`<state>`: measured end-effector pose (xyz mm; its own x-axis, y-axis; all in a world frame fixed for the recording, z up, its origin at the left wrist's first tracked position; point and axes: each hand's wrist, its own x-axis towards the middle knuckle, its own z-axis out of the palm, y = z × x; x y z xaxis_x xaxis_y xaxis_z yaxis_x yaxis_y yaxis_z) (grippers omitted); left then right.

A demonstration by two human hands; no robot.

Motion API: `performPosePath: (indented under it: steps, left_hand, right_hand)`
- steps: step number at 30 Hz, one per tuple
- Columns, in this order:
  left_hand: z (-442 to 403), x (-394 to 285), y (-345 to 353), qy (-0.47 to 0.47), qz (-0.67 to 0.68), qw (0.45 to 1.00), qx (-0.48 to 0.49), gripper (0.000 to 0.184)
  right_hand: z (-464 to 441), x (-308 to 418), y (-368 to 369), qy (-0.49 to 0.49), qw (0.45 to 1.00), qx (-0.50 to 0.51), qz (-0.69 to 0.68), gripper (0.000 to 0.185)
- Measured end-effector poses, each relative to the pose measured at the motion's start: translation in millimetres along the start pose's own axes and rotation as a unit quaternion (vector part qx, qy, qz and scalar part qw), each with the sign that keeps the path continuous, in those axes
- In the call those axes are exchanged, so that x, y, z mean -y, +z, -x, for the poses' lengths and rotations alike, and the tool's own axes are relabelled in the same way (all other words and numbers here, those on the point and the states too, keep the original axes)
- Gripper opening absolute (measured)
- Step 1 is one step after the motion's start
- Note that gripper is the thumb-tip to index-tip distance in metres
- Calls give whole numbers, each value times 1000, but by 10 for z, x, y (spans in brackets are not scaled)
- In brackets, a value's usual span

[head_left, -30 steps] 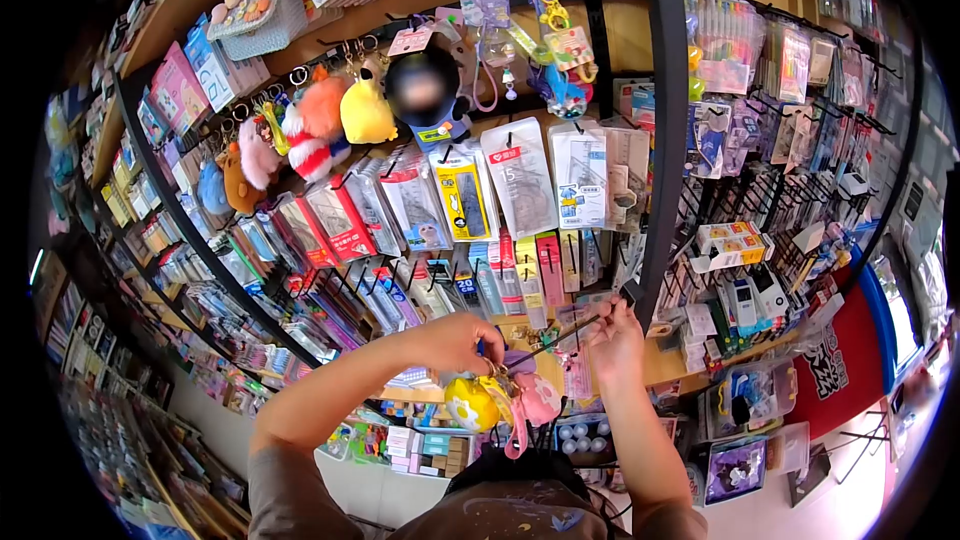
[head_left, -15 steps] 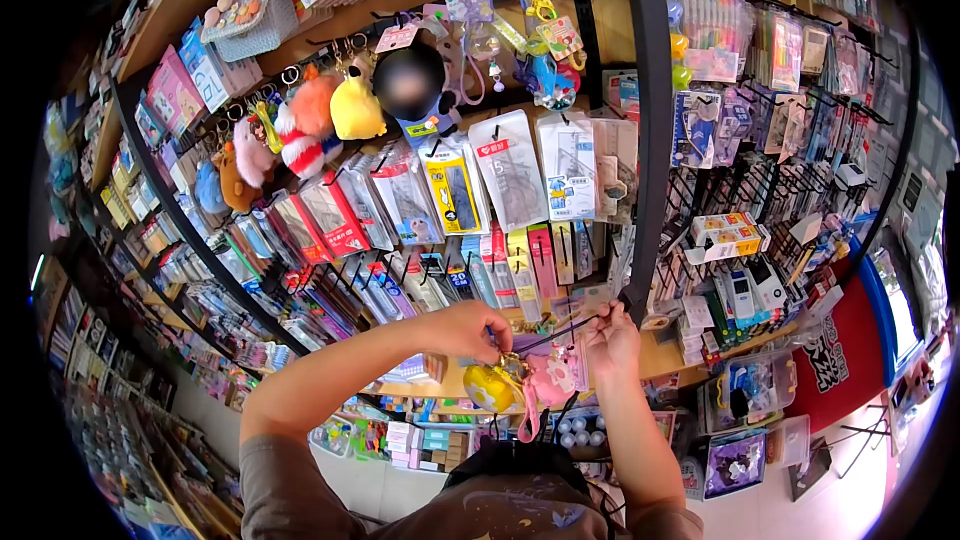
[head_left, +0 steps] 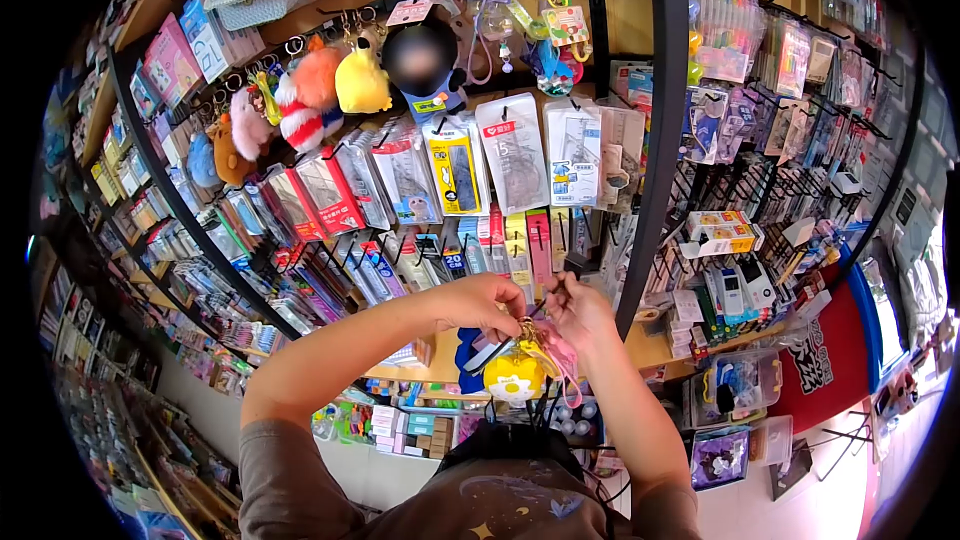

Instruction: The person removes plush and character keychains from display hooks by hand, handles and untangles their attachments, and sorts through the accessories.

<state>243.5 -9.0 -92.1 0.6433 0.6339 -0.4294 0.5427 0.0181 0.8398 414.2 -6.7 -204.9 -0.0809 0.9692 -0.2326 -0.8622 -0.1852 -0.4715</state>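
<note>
My left hand (head_left: 488,306) is closed in a pinch at the gold-coloured rings of a bunch of keychains. From the bunch hang a yellow pendant with a white flower (head_left: 514,381), a pink strap (head_left: 568,365) and a dark blue piece (head_left: 469,360). My right hand (head_left: 582,316) is closed on a thin black rod that resembles a display hook, its dark end (head_left: 576,263) showing above the fingers. Both hands are close together in front of the shelf, and the fingers partly cover the rings and the rod.
Plush keychains (head_left: 361,80) hang on hooks at the upper left. Packaged rulers (head_left: 512,155) hang in rows ahead of me. A black upright post (head_left: 655,160) stands right of them. Below the hands are small boxes (head_left: 388,423), and a clear plastic bin (head_left: 745,380) sits lower right.
Both hands have moved up, the right one also leftward, closer to the left. The rod's dark end now points upward. The yellow pendant has turned to show its flower, and the dark blue piece has appeared.
</note>
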Motion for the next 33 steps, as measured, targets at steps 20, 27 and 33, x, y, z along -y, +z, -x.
performPosePath:
  steps: [20,27,33]
  left_hand:
    - [-359,88,-90,113,112,987,10,18]
    - [-531,101,-211,183,99,977,-36,17]
    - [-481,-221,-213,196,84,972,-99,17]
  right_hand:
    - [147,492,301,-37,971,13,237,20]
    - [999,233,250,-291,822,117,475,27]
    - [964,26,428,-512,544,81,660,25]
